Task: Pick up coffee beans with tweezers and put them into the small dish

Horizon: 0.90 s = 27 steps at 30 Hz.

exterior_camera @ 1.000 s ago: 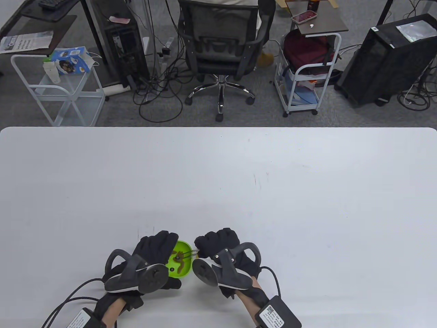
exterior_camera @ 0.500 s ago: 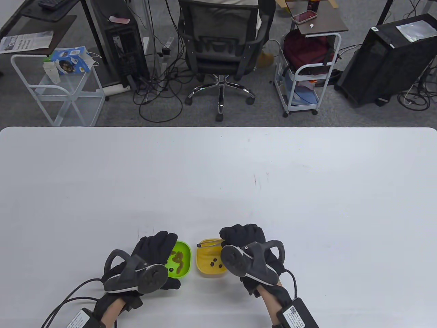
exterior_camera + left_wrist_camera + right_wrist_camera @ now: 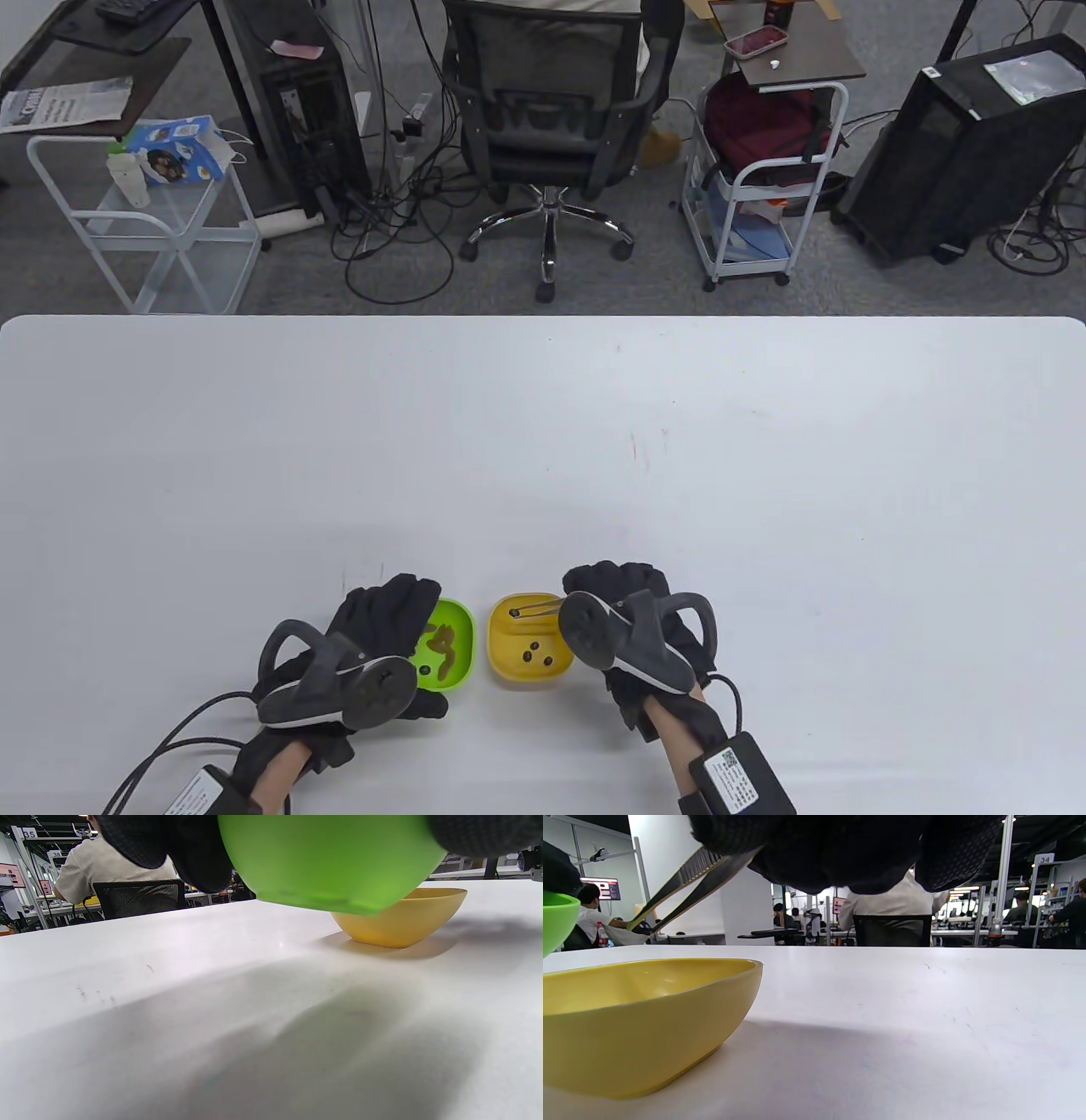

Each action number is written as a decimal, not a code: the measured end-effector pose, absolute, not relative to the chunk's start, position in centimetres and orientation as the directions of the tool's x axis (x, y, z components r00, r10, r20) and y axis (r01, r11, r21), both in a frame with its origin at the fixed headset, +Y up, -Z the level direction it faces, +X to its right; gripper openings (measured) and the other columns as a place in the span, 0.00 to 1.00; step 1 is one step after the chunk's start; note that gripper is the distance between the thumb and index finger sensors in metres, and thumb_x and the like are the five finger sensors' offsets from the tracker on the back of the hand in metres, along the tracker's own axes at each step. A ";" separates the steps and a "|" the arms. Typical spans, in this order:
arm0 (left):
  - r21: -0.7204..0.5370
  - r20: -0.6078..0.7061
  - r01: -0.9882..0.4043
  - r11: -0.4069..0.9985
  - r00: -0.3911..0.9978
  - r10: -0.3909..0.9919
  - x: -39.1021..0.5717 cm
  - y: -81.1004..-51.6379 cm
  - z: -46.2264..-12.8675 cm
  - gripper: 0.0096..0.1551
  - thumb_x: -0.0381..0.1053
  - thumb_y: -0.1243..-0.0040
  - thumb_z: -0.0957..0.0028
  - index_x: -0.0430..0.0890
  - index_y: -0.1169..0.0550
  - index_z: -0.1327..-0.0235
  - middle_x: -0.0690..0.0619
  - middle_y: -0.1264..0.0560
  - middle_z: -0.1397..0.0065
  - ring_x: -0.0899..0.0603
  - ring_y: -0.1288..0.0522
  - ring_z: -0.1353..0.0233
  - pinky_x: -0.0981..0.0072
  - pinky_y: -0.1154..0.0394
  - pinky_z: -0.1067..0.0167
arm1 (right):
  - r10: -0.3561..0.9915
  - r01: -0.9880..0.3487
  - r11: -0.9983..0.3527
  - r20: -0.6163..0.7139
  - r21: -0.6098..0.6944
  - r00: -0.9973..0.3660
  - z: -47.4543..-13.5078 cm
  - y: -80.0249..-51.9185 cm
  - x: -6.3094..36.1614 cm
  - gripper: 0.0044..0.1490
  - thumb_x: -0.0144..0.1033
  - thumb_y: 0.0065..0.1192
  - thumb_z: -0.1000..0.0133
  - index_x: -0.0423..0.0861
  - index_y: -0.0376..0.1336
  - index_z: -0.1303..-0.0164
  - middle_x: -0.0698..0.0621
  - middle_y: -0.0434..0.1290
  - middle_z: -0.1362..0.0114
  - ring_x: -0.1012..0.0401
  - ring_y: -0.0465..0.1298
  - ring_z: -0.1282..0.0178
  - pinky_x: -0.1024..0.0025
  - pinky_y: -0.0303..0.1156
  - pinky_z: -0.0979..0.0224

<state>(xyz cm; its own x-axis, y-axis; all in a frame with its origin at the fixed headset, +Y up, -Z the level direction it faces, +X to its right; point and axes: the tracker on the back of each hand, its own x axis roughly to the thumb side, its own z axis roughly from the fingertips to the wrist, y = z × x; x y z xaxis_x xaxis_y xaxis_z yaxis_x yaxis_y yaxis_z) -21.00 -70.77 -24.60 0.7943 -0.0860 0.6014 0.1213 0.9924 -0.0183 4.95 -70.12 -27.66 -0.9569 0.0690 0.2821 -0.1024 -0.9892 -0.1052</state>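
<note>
Tweezers (image 3: pixel 534 606) tips with dark bean (image 3: pixel 514 610) over yellow dish (image 3: pixel 509 671).

I can read three numbers, all on signs in the room beyond the fingers. Past my left hand's fingers hang a sign reading "35" (image 3: pixel 29 833) and another reading "38" (image 3: pixel 56 854). Past my right hand's fingers, a sign reads "34" (image 3: pixel 1045 858).
</note>
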 end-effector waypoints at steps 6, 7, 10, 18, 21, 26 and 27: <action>-0.019 0.601 0.125 0.992 0.795 -0.089 -21.0 -70.8 -24.6 0.72 0.77 0.46 0.61 0.30 0.42 0.13 0.27 0.36 0.14 0.27 0.26 0.22 0.29 0.31 0.26 | 0.103 -0.142 -0.982 0.279 -0.125 -0.955 -27.6 -69.9 5.1 0.27 0.42 0.51 0.50 0.53 0.62 0.39 0.56 0.74 0.46 0.58 0.78 0.53 0.44 0.69 0.23; -0.019 0.601 0.125 0.992 0.795 -0.089 -21.0 -70.7 -24.6 0.73 0.77 0.46 0.62 0.30 0.42 0.13 0.26 0.36 0.14 0.28 0.26 0.22 0.30 0.31 0.26 | 0.112 -0.156 -0.978 0.287 -0.135 -0.951 -27.5 -69.8 5.1 0.27 0.43 0.51 0.50 0.53 0.61 0.39 0.56 0.74 0.46 0.58 0.78 0.53 0.44 0.69 0.23; -0.019 0.600 0.123 0.992 0.795 -0.087 -21.0 -70.7 -24.6 0.73 0.77 0.46 0.61 0.30 0.42 0.13 0.26 0.36 0.14 0.28 0.26 0.22 0.30 0.31 0.26 | 0.136 -0.193 -0.969 0.315 -0.157 -0.939 -27.2 -69.4 4.7 0.28 0.43 0.51 0.50 0.53 0.61 0.38 0.56 0.74 0.46 0.58 0.78 0.53 0.44 0.69 0.23; -0.016 0.599 0.122 0.992 0.796 -0.088 -21.1 -70.7 -24.6 0.73 0.77 0.46 0.61 0.30 0.42 0.13 0.26 0.36 0.14 0.27 0.26 0.22 0.30 0.31 0.26 | 0.135 -0.222 -0.958 0.399 -0.180 -0.907 -26.2 -69.0 2.4 0.28 0.43 0.51 0.49 0.52 0.61 0.38 0.56 0.74 0.46 0.58 0.78 0.54 0.44 0.70 0.24; -0.017 0.599 0.121 0.992 0.796 -0.087 -21.0 -70.7 -24.6 0.73 0.77 0.46 0.61 0.30 0.42 0.13 0.26 0.36 0.14 0.27 0.26 0.22 0.30 0.31 0.26 | 0.110 -0.205 -0.961 0.419 -0.187 -0.901 -26.1 -69.1 1.4 0.28 0.43 0.51 0.49 0.52 0.61 0.38 0.56 0.74 0.46 0.58 0.78 0.54 0.44 0.70 0.24; -0.017 0.600 0.120 0.993 0.795 -0.086 -20.9 -70.8 -24.6 0.73 0.77 0.46 0.62 0.30 0.42 0.13 0.26 0.36 0.14 0.28 0.26 0.22 0.29 0.31 0.26 | 0.081 -0.191 -0.959 0.444 -0.209 -0.892 -25.9 -69.2 0.2 0.28 0.43 0.52 0.49 0.52 0.61 0.38 0.56 0.74 0.46 0.58 0.78 0.53 0.44 0.70 0.24; -0.017 0.600 0.120 0.993 0.795 -0.086 -20.9 -70.8 -24.6 0.73 0.77 0.46 0.62 0.30 0.42 0.13 0.26 0.36 0.14 0.27 0.26 0.22 0.29 0.31 0.26 | 0.076 -0.190 -0.958 0.450 -0.214 -0.890 -25.9 -69.3 0.0 0.28 0.44 0.52 0.49 0.52 0.61 0.38 0.56 0.75 0.46 0.58 0.78 0.53 0.44 0.70 0.24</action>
<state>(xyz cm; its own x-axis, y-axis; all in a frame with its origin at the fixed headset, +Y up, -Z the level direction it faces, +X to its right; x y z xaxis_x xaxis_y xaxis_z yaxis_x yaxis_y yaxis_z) -20.92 -70.77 -24.63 0.7950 -0.0857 0.6005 0.1201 0.9926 -0.0175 -0.04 -69.26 -25.87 -0.8897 0.0759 0.4503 -0.1900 -0.9582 -0.2141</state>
